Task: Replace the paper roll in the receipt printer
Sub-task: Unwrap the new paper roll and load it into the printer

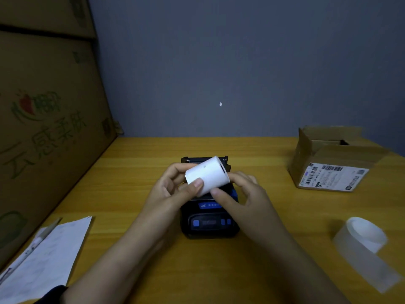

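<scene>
I am pinching the paper roll [207, 175] with both hands' fingers [198, 183] over the open receipt printer [209, 218], risking seating it backwards.

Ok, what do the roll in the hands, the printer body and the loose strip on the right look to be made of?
Roll: matte white paper wound on a hollow core; dark hole at its end.
Printer: black plastic by the look, slight sheen, blue buttons.
Loose strip: thin and curled, whitish, faintly see-through; probably paper or a clear wrapper, cannot tell which.
</scene>
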